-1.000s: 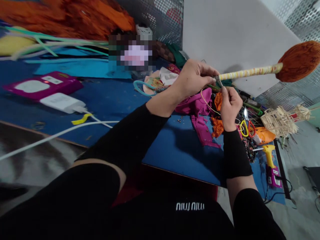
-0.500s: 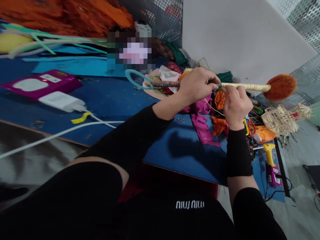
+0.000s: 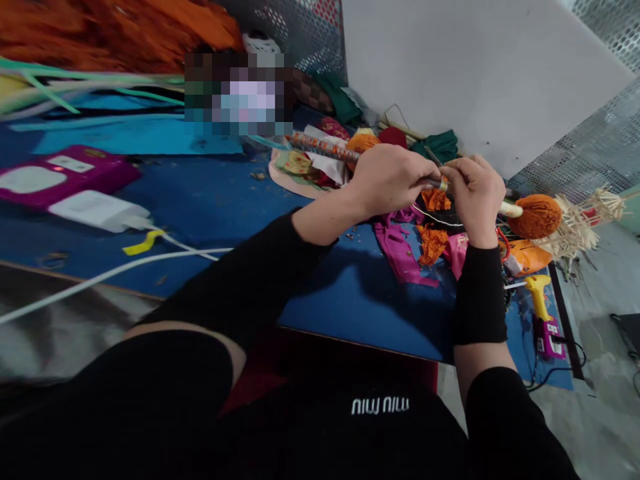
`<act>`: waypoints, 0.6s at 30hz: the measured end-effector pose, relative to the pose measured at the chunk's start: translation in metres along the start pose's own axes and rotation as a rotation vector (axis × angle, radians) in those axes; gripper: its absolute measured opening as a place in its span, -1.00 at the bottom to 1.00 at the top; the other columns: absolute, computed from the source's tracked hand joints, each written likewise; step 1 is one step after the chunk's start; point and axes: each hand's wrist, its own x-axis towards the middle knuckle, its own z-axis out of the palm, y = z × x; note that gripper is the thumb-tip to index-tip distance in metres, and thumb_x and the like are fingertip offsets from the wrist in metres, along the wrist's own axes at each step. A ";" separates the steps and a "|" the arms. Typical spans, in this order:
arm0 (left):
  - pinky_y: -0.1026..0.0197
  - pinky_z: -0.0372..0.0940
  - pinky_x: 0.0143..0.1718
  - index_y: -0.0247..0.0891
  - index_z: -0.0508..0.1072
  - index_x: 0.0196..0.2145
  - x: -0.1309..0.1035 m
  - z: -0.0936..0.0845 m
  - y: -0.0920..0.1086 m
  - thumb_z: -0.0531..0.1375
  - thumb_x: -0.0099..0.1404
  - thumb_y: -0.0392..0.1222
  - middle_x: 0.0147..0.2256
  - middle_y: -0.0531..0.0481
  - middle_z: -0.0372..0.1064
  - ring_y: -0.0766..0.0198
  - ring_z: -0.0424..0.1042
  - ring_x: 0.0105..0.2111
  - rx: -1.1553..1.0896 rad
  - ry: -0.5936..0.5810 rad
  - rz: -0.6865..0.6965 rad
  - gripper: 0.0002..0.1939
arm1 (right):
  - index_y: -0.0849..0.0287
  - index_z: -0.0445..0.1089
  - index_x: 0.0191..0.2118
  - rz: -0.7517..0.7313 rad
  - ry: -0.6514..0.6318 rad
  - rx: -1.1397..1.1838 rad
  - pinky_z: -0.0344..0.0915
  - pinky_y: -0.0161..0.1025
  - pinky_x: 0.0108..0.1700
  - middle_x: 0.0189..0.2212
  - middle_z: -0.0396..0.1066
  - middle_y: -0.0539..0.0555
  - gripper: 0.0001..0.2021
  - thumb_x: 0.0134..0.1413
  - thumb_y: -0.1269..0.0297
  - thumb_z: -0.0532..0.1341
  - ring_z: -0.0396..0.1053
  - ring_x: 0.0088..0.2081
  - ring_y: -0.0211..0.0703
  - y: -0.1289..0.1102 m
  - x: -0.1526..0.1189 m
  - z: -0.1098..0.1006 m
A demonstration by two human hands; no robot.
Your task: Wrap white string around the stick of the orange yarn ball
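Note:
A long wrapped stick (image 3: 323,145) slants across above the table, dark and patterned on the left, pale toward the right. At its right end is a round orange ball (image 3: 538,217); a light-blue strip (image 3: 265,141) trails from the left end. My left hand (image 3: 385,173) is closed around the dark part. My right hand (image 3: 477,193) is closed on the stick just beyond, thumb and fingertips pinched near the join. Below lie magenta cloth strips (image 3: 397,250) and crumpled orange scraps (image 3: 434,243).
A magenta power strip (image 3: 100,167) with a white charger (image 3: 95,210) and cable occupies the table's left. On the right are a yellow glue gun (image 3: 539,293) and a bundle of pale sticks (image 3: 580,230). Behind stands a white board (image 3: 450,73); orange fabric (image 3: 115,33) is heaped at back left.
The stick has tilted, its ball end dropping lower and shifting left, its other end rising. My right hand has turned on it. The camera view has shifted slightly.

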 end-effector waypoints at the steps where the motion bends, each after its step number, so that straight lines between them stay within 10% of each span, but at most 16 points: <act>1: 0.07 0.39 -0.11 -0.08 0.72 0.12 0.000 0.000 0.001 0.14 0.50 -0.16 -0.01 -0.08 0.72 -0.01 0.67 -0.05 0.018 -0.005 0.005 -0.60 | 0.13 0.64 -0.23 0.017 -0.016 -0.007 0.25 -0.19 -0.13 -0.33 0.45 0.00 -0.80 0.44 0.23 0.30 0.44 -0.20 -0.13 -0.002 0.000 -0.002; 18: 0.06 0.20 -0.36 -0.01 0.72 0.04 -0.004 0.007 0.004 0.11 0.54 -0.11 -0.11 -0.06 0.73 0.03 0.62 -0.18 0.121 -0.026 0.127 -0.64 | 0.09 0.66 -0.19 0.033 -0.174 0.184 0.29 -0.20 -0.17 -0.37 0.57 0.01 -0.82 0.35 0.23 0.27 0.45 -0.28 -0.15 0.017 0.002 -0.007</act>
